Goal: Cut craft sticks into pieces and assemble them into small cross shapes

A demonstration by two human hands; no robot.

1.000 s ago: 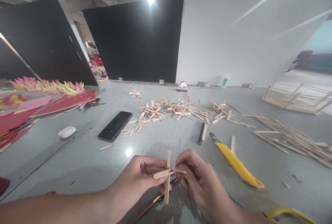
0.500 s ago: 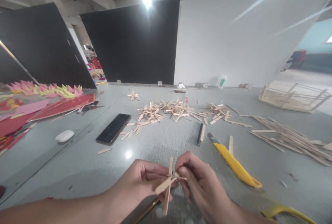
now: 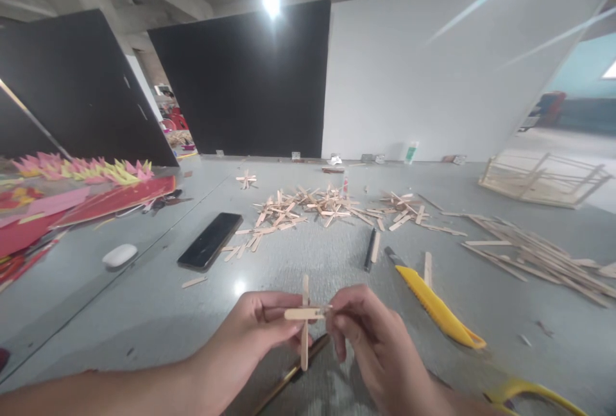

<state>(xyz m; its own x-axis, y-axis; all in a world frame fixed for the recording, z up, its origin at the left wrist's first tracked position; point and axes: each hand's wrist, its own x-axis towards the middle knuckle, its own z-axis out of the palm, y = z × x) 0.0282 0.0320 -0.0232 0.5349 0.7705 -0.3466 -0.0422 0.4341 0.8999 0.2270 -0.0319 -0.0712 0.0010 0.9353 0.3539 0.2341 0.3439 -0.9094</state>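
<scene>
Near the front middle of the table, my left hand point(image 3: 262, 326) is closed on a small cross-shaped piece of wooden sticks point(image 3: 305, 339). One of its sticks stands upright in view and another lies across it, pointing left. My right hand point(image 3: 359, 323) is closed in a pinch at the right end of the piece; its fingertips partly hide what they grip. Beneath the hands lies a thin dark and gold tool point(image 3: 289, 377). A pile of short wooden sticks point(image 3: 332, 203) spreads over the table farther back.
A phone point(image 3: 210, 241) and a white case point(image 3: 120, 255) lie left. On the right are a yellow cutter point(image 3: 436, 303), a black pen-like object point(image 3: 370, 250), longer sticks point(image 3: 539, 252) and a yellow handle point(image 3: 534, 390). Black and white panels stand behind.
The stick piece has turned, its cross stick now level and the other nearly upright. Both hands stay around it, and the piece has moved slightly up and left.
</scene>
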